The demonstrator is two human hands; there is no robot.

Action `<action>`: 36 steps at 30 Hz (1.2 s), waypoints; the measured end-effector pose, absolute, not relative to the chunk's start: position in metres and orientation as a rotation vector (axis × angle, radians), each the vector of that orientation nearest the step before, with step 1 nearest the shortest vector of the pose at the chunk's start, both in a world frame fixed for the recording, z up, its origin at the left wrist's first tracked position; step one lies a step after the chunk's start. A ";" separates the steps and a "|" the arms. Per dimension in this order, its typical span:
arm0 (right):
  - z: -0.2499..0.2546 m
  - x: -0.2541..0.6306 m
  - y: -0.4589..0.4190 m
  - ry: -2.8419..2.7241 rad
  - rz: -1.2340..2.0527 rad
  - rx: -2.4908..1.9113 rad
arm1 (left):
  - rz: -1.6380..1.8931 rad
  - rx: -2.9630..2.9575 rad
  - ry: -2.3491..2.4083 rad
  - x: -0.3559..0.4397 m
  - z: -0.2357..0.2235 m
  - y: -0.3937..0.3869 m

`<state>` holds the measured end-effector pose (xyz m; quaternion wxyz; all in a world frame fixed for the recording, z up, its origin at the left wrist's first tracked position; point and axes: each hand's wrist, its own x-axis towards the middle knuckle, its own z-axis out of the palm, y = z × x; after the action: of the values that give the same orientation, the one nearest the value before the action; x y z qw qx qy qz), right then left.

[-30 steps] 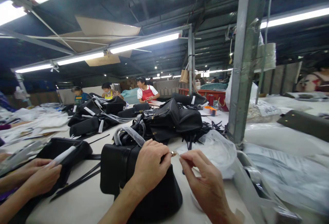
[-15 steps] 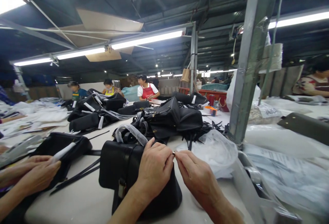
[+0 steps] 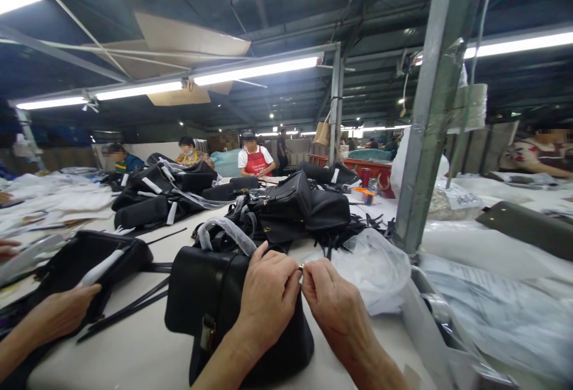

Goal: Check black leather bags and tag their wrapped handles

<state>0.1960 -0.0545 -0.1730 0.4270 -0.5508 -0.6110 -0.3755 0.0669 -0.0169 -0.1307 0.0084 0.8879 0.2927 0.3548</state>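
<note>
A black leather handbag (image 3: 210, 294) with a paper-wrapped handle stands on the white table in front of me. My left hand (image 3: 267, 297) is closed over the bag's top right edge, pinching a small metal ring (image 3: 301, 267) at its side. My right hand (image 3: 333, 303) meets it from the right, fingertips pinched on the same ring. Both hands touch each other at the fingertips.
A co-worker's hand (image 3: 60, 312) rests on another black bag (image 3: 85, 258) at the left. Piles of black bags (image 3: 290, 205) fill the table's middle. A clear plastic bag (image 3: 371, 264) lies right of my hands, beside a steel post (image 3: 425, 127). Several people work farther back.
My right hand has closed the gap and now pinches the ring together with my left hand. The co-worker's hands at the left have shifted, and one has drawn away.
</note>
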 end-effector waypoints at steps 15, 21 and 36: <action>-0.154 0.247 -0.094 -2.087 0.151 -1.541 | 1.067 2.656 0.804 0.058 -0.122 -0.014; -0.146 0.243 -0.102 -1.884 0.387 -1.381 | 1.063 2.602 0.708 0.056 -0.121 -0.009; -0.168 0.239 -0.095 -1.827 0.452 -1.494 | 1.349 2.630 0.885 -0.013 -0.117 0.006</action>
<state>0.2388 -0.0953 -0.1685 0.3609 -0.5798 -0.7091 0.1752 -0.0125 0.0056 -0.1174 0.0282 0.8520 0.2867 0.4371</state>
